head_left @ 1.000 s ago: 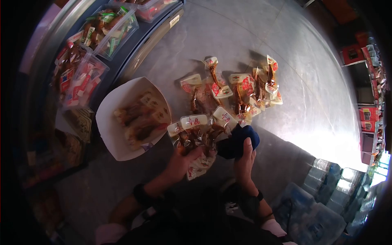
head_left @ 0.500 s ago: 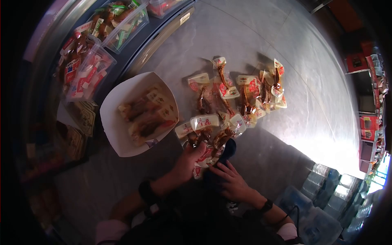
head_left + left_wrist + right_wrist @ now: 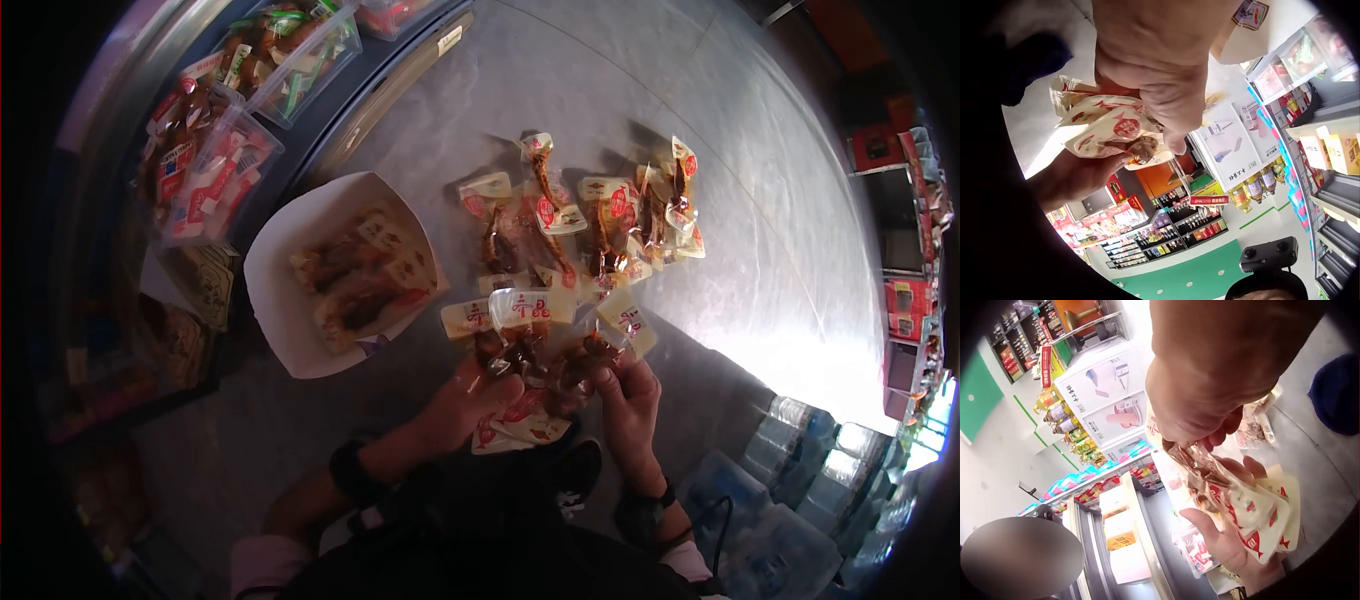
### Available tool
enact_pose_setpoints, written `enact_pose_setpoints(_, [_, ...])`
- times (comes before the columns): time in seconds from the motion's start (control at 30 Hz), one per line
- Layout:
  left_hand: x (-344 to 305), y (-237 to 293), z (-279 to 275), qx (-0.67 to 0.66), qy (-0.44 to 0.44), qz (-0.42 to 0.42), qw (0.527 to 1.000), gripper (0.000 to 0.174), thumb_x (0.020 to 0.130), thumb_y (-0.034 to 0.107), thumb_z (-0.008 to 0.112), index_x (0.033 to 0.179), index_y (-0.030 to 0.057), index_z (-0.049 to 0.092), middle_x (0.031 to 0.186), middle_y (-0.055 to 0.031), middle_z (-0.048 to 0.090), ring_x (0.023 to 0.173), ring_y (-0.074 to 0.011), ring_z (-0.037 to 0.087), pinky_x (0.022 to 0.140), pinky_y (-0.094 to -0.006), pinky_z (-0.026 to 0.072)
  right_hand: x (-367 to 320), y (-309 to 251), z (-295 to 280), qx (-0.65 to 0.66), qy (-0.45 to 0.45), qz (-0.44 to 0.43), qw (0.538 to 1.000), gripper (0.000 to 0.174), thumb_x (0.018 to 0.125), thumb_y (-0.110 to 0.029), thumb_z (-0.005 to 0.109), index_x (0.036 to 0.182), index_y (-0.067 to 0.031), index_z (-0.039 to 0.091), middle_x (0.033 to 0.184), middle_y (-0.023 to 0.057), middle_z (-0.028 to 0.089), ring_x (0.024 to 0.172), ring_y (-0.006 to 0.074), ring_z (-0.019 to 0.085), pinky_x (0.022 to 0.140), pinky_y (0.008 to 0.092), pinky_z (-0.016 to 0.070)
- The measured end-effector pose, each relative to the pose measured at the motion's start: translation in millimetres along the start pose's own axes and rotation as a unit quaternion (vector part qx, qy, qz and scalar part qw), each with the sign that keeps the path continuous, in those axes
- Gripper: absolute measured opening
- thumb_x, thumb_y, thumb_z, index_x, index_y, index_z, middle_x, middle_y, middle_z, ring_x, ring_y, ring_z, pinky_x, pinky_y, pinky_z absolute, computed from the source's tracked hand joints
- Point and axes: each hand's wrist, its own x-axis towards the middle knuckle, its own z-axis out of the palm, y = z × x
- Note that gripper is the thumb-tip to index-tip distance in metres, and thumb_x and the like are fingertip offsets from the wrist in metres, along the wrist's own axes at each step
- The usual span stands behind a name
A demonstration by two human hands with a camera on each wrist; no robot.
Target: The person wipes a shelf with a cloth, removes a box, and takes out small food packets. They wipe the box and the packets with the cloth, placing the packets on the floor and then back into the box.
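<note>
My left hand [image 3: 465, 405] grips a bunch of clear vacuum packs of brown meat [image 3: 520, 345] with cream labels and red print, its thumb lying across them. At the right side of the bunch, my right hand [image 3: 632, 405] pinches a meat pack [image 3: 625, 318], thumb in front. Both hands are close together above the grey floor. In the right wrist view the labelled lower ends of the packs [image 3: 1260, 515] fan out past the left hand's fingers. More such packs [image 3: 605, 225] lie in a loose group on the floor beyond the hands.
A white paper box [image 3: 275, 300] with several meat packs inside stands left of the hands. Farther left, clear plastic bins [image 3: 300, 75] of packaged snacks line a shelf. Wrapped water bottles [image 3: 835, 470] stand at the right. A rounded dark blue thing [image 3: 1338, 394] shows in the right wrist view.
My right hand has left the dark blue thing, dipped below the packs, then come up at their right side and pinched one. The left hand keeps its grip and has shifted slightly right.
</note>
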Motion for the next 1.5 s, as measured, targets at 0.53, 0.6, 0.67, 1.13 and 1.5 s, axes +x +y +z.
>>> enact_pose_setpoints(0.53, [11.3,-13.3,-6.2,-0.144,-0.043,0.003,0.989,0.042,0.094,0.025,0.047,0.128,0.0048,0.035,0.112,-0.0062,0.05,0.099,-0.0129,0.052,0.084,-0.0297,0.0446,0.8,7.3,41.3,-0.103,-0.004,-0.086,0.991,0.075,0.075,-0.027,0.072,0.127,-0.0001,0.025,0.112,0.008,0.042,0.106,0.0177,0.045,0.092,0.0327,0.0377])
enact_pose_setpoints(0.6, [10.4,-10.4,-3.4,-0.128,-0.105,0.019,0.986,0.048,0.095,0.026,0.042,0.134,0.0057,0.024,0.13,-0.0093,0.039,0.119,-0.0194,0.041,0.1,-0.0373,0.0357,11.7,1.4,40.3,-0.04,-0.052,-0.038,0.997,0.078,0.074,-0.032,0.072,0.129,-0.0002,0.025,0.121,0.0102,0.039,0.113,0.0209,0.041,0.096,0.0356,0.0339])
enact_pose_setpoints(0.67, [6.9,4.2,4.4,-0.112,-0.094,0.04,0.988,0.048,0.095,0.028,0.042,0.134,0.0047,0.025,0.131,-0.0087,0.038,0.12,-0.0187,0.04,0.101,-0.0354,0.0338,12.5,-17.3,36.2,-0.047,-0.163,0.088,0.982,0.074,0.078,-0.032,0.07,0.129,0.0001,0.028,0.125,0.0126,0.041,0.116,0.0203,0.04,0.097,0.0354,0.0329])
enact_pose_setpoints(1.13, [-3.7,0.3,-42.8,0.252,-0.134,0.085,0.955,0.07,0.071,0.026,0.076,0.126,0.0034,0.039,0.118,-0.0086,0.046,0.108,-0.0188,0.048,0.088,-0.0348,0.043,115.1,-110.5,189.2,-0.454,-0.443,-0.175,0.753,0.056,0.07,-0.016,0.073,0.119,-0.0039,0.049,0.092,0.0159,0.062,0.083,0.0259,0.062,0.07,0.0323,0.0477])
enact_pose_setpoints(1.5, [-4.5,-25.0,-78.0,0.162,-0.01,0.06,0.985,0.061,0.074,0.018,0.072,0.125,0.0066,0.04,0.111,-0.0059,0.05,0.104,-0.0151,0.049,0.084,-0.0305,0.043,162.1,-73.6,179.2,-0.355,-0.385,-0.212,0.825,0.055,0.072,-0.015,0.072,0.12,-0.0052,0.049,0.104,0.0117,0.061,0.088,0.023,0.061,0.078,0.0332,0.0479])
